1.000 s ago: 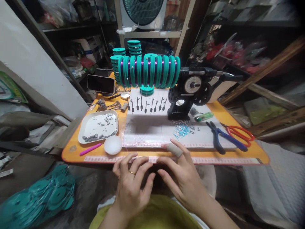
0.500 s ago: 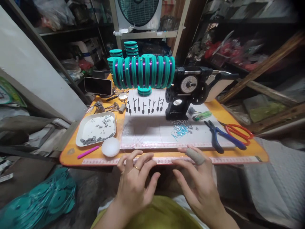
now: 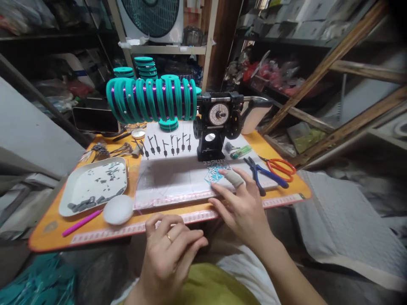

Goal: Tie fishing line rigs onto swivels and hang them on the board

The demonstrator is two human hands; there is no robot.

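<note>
My right hand (image 3: 243,201), a grey wrap round one finger, reaches over the white board (image 3: 171,178) with fingers apart. Its fingertips are at the pile of blue and silver pins (image 3: 215,173); nothing is seen held. Nearer to me, below the table's front edge, my left hand (image 3: 171,250) wears a ring, its fingers curled and thumb against the index finger; whether something small is between them is hidden. Beyond stands a black winding device (image 3: 211,123) bearing a row of teal spools (image 3: 152,99). Several black tassel-like pieces (image 3: 165,148) hang below the spools.
Left on the orange table (image 3: 44,228) are a white tray (image 3: 65,195) of grey pieces, a white bowl (image 3: 118,209), a pink pen-like tool (image 3: 82,223) and a phone (image 3: 95,120). Blue pliers (image 3: 270,173), red-handled scissors (image 3: 281,167) and a green lighter (image 3: 241,151) lie right.
My right hand has moved forward to the pins. The fingers of my left hand have drawn together near the table edge. The view has turned to the right.
</note>
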